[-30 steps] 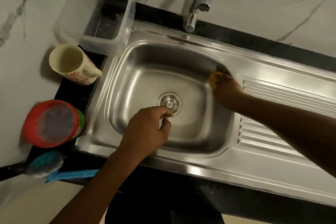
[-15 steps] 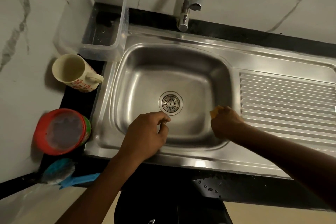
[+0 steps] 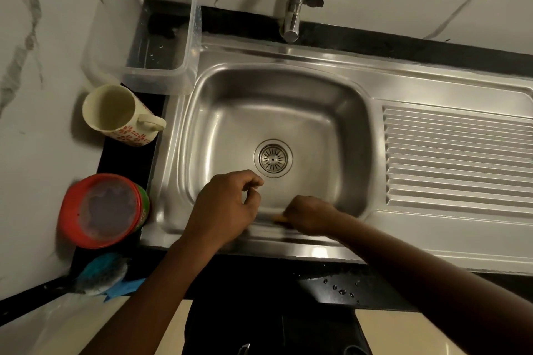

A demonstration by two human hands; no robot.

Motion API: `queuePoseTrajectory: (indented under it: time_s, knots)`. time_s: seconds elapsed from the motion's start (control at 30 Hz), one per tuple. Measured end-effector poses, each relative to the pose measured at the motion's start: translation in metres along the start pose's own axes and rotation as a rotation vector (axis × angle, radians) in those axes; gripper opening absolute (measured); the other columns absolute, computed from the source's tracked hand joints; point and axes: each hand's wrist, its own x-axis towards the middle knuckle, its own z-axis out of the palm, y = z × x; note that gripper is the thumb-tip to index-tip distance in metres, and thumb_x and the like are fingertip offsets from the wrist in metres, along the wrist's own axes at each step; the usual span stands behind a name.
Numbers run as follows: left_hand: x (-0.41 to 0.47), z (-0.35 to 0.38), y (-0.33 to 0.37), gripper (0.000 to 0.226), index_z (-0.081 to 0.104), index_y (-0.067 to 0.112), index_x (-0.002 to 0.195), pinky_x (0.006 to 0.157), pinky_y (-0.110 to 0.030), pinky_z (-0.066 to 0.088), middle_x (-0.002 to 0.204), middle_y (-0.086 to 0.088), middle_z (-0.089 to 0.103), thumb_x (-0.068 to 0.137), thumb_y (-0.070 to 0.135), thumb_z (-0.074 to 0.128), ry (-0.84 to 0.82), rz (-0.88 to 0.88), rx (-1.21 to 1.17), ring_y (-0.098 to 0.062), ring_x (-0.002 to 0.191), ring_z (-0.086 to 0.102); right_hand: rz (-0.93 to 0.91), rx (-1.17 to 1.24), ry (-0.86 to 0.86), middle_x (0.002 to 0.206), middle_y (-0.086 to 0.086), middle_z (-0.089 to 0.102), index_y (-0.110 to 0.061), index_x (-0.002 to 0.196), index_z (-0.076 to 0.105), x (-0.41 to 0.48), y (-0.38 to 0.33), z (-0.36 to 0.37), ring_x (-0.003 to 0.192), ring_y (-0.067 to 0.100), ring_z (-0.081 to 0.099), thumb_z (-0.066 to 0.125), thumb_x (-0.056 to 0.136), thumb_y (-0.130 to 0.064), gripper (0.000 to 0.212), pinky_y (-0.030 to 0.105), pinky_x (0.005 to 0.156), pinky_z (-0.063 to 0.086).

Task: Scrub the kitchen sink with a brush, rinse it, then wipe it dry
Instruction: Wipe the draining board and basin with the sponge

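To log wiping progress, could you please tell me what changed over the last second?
The right hand, gripping the yellow cloth, swept from the sink's far right wall round to its near wall, beside the left hand. The left hand stayed near the drain.

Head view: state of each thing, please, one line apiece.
Tap, off, no water running.
Sink, empty, strainer seated in drain.
Right hand, grips yellow cloth at the near basin wall.
Left hand, loosely curled, holds nothing.
Mug, upright, empty.
Clear container, lidless.
Red tub, lid on.
Brush, lying on counter, untouched.
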Motion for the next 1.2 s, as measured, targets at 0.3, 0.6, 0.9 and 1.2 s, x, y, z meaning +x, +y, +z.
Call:
queuePoseTrajectory:
  time_s: [0.3, 0.6, 0.9, 1.2]
  knots:
    - [0.011, -0.022, -0.007, 0.026, 0.075, 0.024, 0.116, 0.092, -0.039, 0.062, 0.111, 0.011, 0.076, 0.094, 0.014, 0.065, 0.135, -0.019, -0.006, -0.007, 0.101, 0.070, -0.229, 0.756, -0.035, 0.095, 0.020, 0.067, 0.010, 0.110, 0.066, 0.012, -0.090, -0.021, 0.085, 0.029, 0.062, 0.051, 0.105, -0.008, 0.023, 0.035, 0.085, 0.049]
    - [0.014, -0.019, -0.008, 0.029, 0.074, 0.022, 0.119, 0.091, -0.041, 0.062, 0.113, 0.010, 0.075, 0.094, 0.011, 0.063, 0.122, -0.024, -0.027, -0.008, 0.104, 0.069, 0.062, 1.092, 0.446, 0.107, 0.012, 0.067, -0.024, 0.120, 0.069, 0.023, 0.014, -0.055, 0.089, 0.025, 0.065, 0.049, 0.106, -0.014, 0.026, 0.049, 0.084, 0.060]
    - [0.012, -0.013, -0.009, 0.030, 0.074, 0.026, 0.119, 0.093, -0.036, 0.060, 0.115, 0.013, 0.075, 0.094, 0.013, 0.063, 0.078, -0.062, 0.008, -0.007, 0.105, 0.068, 0.180, 0.092, 0.148, 0.136, 0.022, 0.060, -0.001, 0.134, 0.056, 0.061, 0.015, -0.009, 0.127, 0.038, 0.059, 0.046, 0.105, -0.019, 0.036, 0.039, 0.104, 0.046]
    - [0.014, -0.016, -0.012, 0.030, 0.073, 0.023, 0.122, 0.097, -0.033, 0.058, 0.120, 0.008, 0.074, 0.095, 0.012, 0.064, 0.078, -0.076, 0.013, -0.010, 0.110, 0.068, -0.104, 0.123, -0.125, 0.093, 0.014, 0.067, 0.005, 0.110, 0.070, 0.081, -0.069, -0.002, 0.082, 0.030, 0.064, 0.056, 0.106, -0.029, 0.036, 0.033, 0.073, 0.045]
